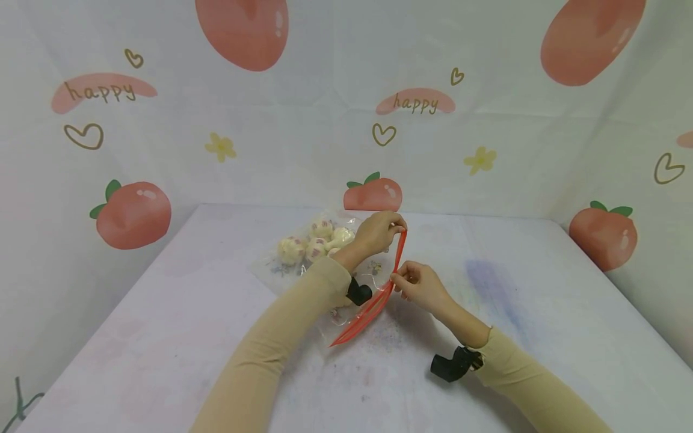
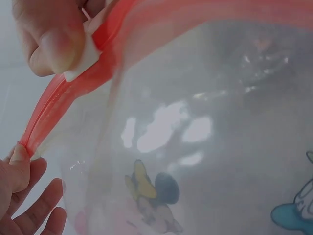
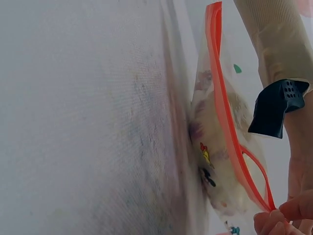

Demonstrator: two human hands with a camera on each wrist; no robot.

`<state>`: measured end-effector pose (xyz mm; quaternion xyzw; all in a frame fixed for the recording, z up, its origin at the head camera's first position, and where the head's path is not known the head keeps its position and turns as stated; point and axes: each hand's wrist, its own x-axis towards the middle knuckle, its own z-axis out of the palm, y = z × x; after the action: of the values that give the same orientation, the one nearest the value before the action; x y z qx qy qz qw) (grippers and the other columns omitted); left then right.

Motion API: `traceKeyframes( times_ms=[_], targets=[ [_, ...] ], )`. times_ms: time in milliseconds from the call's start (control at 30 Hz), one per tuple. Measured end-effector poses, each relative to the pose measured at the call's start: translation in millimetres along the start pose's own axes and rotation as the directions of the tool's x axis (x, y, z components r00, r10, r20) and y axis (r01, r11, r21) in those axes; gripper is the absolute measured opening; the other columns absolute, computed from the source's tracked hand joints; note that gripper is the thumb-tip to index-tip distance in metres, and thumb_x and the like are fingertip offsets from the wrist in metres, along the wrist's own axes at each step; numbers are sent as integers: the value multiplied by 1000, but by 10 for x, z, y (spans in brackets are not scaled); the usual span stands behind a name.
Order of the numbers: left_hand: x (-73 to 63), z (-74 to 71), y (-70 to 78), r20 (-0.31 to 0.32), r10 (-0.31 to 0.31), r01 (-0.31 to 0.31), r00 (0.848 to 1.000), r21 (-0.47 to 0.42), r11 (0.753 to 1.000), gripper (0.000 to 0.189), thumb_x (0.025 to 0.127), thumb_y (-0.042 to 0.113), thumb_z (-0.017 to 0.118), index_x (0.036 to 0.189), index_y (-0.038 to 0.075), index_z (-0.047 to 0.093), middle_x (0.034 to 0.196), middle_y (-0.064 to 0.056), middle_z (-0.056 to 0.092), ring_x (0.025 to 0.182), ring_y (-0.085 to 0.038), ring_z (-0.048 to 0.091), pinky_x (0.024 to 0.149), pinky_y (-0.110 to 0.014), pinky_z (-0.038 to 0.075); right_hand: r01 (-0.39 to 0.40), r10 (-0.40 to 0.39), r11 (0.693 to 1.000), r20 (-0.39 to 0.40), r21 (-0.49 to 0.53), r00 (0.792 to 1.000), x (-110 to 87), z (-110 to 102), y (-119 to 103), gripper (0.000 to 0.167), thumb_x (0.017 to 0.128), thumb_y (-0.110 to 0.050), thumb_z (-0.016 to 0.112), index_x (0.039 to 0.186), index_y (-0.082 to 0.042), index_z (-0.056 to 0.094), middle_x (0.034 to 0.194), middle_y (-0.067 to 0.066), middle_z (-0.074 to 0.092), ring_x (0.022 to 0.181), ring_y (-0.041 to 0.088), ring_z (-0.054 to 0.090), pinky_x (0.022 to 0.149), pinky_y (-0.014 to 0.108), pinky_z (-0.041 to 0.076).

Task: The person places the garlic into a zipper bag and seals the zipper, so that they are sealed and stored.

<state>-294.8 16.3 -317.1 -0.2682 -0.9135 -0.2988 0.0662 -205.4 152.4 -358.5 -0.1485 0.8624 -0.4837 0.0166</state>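
Observation:
A clear zip bag point(image 1: 375, 266) with cartoon prints lies on the table, its red zip strip point(image 1: 360, 325) facing right. My left hand point(image 1: 375, 233) reaches over the bag and pinches the strip's far end, pulling it upward. Lower along the strip, my right hand point(image 1: 422, 288) pinches a white slider point(image 2: 87, 61) between thumb and finger. Between the hands the strip runs narrow and taut; on the near side its two red bands part. Inside the bag are several cream, rounded pieces point(image 1: 292, 250) with purple marks, like garlic bulbs, partly hidden by my left arm.
Black wrist camera mounts point(image 1: 450, 365) sit on both forearms, the left one hanging over the bag. A pale table point(image 1: 162, 337) with faint stains reaches back to a white printed cloth point(image 1: 303, 138), which also rises at both sides.

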Motion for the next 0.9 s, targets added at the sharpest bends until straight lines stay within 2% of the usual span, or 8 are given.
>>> traceKeyframes(
  times_ms=[233, 433, 667, 767, 900],
  targets=[
    [4, -26, -21, 26, -28, 29, 999, -48, 998, 15, 94, 21, 56, 98, 14, 68, 102, -1, 70, 97, -16, 65, 76, -29, 51, 15, -14, 999, 29, -34, 1000, 1, 35, 23, 15, 89, -8, 59, 79, 3, 58, 69, 24, 62, 48, 6, 47, 46, 20, 40],
    [-1, -49, -39, 57, 22, -14, 998, -134, 991, 16, 95, 18, 55, 101, 9, 67, 105, -5, 68, 104, -21, 63, 87, -32, 51, 36, -34, 999, 70, -35, 997, -12, -34, -41, 16, 89, -11, 61, 81, 4, 60, 71, 23, 64, 51, 8, 50, 47, 21, 43],
    [1, -96, -74, 157, 65, -31, 985, -206, 978, 17, 95, 19, 55, 106, 7, 61, 113, -8, 64, 113, -23, 59, 99, -34, 46, 21, -21, 1000, 87, -8, 996, -17, -65, -56, 17, 89, -11, 60, 83, 4, 59, 74, 24, 64, 54, 9, 51, 48, 21, 44],
    [3, -97, -97, 158, 72, -38, 985, -209, 977, 16, 94, 19, 56, 103, 7, 61, 111, -8, 65, 111, -22, 59, 98, -33, 47, 17, -17, 1000, 93, -3, 996, -16, -62, -57, 17, 89, -11, 60, 83, 4, 59, 75, 25, 64, 54, 9, 51, 48, 22, 44],
    [-15, -108, -102, 134, 45, -14, 990, -222, 975, 14, 93, 20, 58, 98, 8, 62, 109, -8, 65, 107, -22, 61, 95, -33, 48, 16, -15, 1000, 103, -9, 995, -8, -49, -36, 16, 90, -12, 60, 84, 4, 59, 75, 25, 64, 53, 9, 50, 48, 22, 43]
  ],
)
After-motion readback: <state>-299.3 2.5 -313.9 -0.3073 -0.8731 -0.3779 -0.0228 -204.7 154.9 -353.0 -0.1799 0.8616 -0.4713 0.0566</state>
